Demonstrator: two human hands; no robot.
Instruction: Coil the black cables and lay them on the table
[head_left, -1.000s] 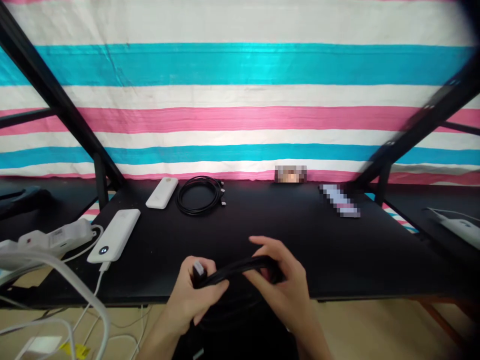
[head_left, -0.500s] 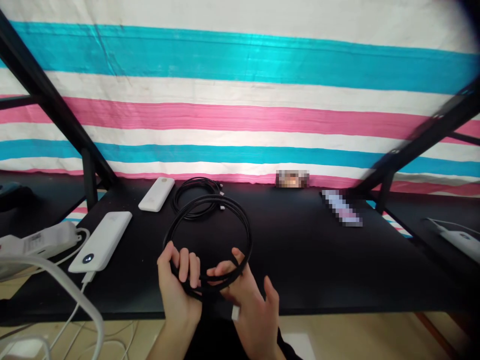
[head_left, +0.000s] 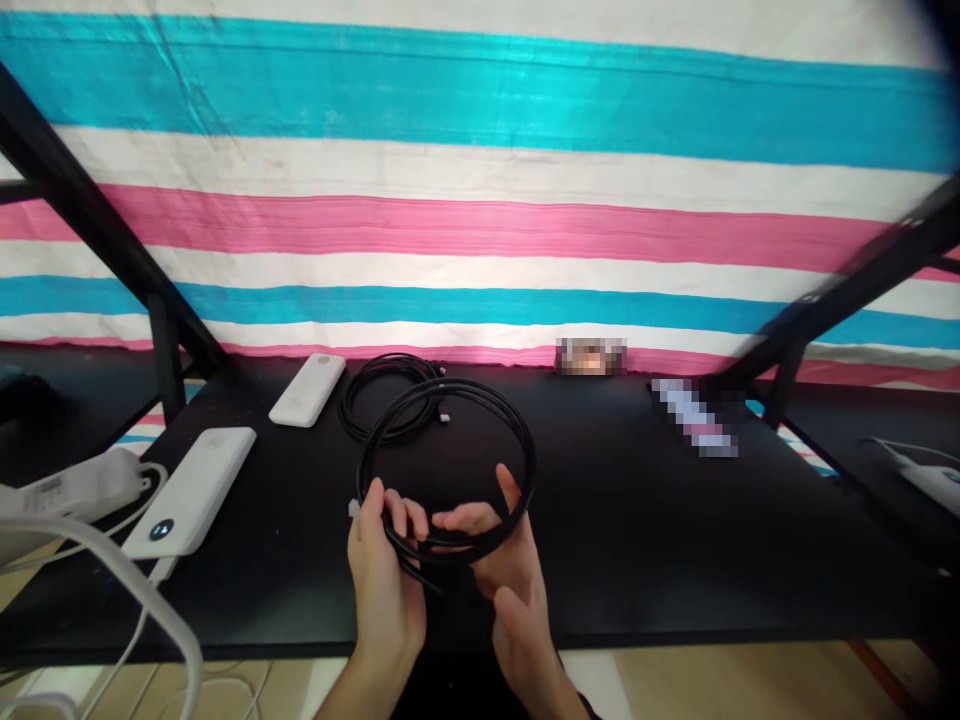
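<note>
**Black cable coil (head_left: 528,455) held up as a round ring**

The coil is glossy black, wound in several strands that lie close together in a smooth, nearly circular hoop. A pale connector (head_left: 354,508) juts out just left of the left hand (head_left: 386,590), and a short black strand points down into the gap between the two hands. The hoop rises from the fingers, tilted away from the person, its lower edge crossing both hands.

Beyond the fingers, on the black table (head_left: 637,540), lies a second black coil (head_left: 349,410) with light-coloured plug ends, partly overlapped in view by the first. Farther left of the left fingers are two white power banks, the nearer one (head_left: 195,490) with a white cable at its near end, the farther one (head_left: 307,390) beside the second coil.

The left hand is upright, its fingers curled round the hoop's lower left. The right hand (head_left: 517,590) is loosely spread, fingers bent through the hoop's lower right and thumb standing apart; how firmly it grips cannot be told.
</note>
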